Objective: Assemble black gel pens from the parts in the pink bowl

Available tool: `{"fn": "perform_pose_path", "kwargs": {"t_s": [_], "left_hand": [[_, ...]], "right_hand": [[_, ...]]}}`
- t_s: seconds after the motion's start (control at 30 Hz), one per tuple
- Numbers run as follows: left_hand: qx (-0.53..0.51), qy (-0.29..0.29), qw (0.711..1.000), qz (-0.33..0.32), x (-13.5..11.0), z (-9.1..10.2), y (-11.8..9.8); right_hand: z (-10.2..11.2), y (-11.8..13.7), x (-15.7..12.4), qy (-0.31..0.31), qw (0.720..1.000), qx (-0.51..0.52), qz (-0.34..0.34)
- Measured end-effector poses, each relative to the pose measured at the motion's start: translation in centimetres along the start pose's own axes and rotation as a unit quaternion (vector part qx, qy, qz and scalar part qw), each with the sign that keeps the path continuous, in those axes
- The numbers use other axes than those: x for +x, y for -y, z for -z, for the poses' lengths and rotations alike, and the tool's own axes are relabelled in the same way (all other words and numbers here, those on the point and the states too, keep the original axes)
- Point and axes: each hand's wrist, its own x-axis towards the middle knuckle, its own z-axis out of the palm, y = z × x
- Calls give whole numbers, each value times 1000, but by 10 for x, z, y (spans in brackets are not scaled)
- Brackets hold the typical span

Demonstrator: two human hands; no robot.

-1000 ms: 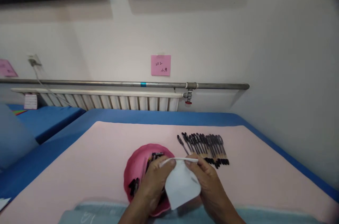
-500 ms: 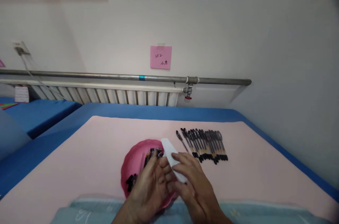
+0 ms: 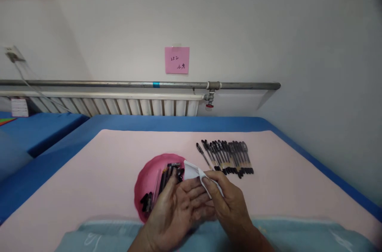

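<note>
My right hand [image 3: 229, 200] pinches a white tissue [image 3: 197, 174] and presses it against the palm of my left hand [image 3: 176, 208]. My left hand lies open, palm up, fingers stretched out over the near right side of a pink plate [image 3: 146, 180]. The plate holds several black pens and pen parts [image 3: 167, 174]. To the right of the plate a row of several black pens [image 3: 229, 156] lies side by side on the pink mat [image 3: 104, 172].
The pink mat covers a blue table [image 3: 179, 123]. A light blue cloth [image 3: 98, 236] lies along the near edge. Behind the table run a white radiator [image 3: 113, 105] and a metal pipe [image 3: 149, 84], with a pink note [image 3: 177, 60] on the wall.
The tissue was spread out between both hands; it is folded small in my right hand and my left hand has turned palm up under it. The view tilted down slightly.
</note>
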Motion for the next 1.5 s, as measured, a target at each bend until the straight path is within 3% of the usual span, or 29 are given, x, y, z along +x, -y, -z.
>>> {"fn": "perform_pose_path", "kwargs": {"t_s": [0.17,0.27,0.33,0.43,0.53,0.63,0.77,0.83,0.93,1.07,1.33,1.5], "left_hand": [[102,-13,995,13,1,-3,6],[229,-85,968,-62,1,-2,6],[327,-146,922,-148,-1,-2,4],[504,-188,808,-241,-6,-5,2],[644,-198,697,-245,-9,-6,7],[703,-213,651,-192,-7,-2,13],[728,-177,647,-143,-1,3,13],[714,-162,667,-139,0,3,13],[690,-150,694,-137,0,2,15],[705,-134,683,-135,-2,1,17],[680,-178,692,-162,-5,-6,10],[681,-223,683,-144,-6,-6,-2]], "right_hand": [[1,-2,5,-10,988,99,-121],[1,-2,6,-58,977,131,-156],[0,2,3,-79,968,158,-179],[-5,13,-4,-23,959,194,-206],[-12,19,-11,18,969,167,-179],[-13,13,-12,-1,993,65,-101],[-8,-1,-5,25,997,-23,-74],[-7,-3,-1,37,995,-11,-97],[-9,-1,2,2,989,11,-147],[-9,-1,4,3,982,15,-188],[-3,-8,4,30,981,49,-182],[-3,-11,5,81,950,136,-271]]}}
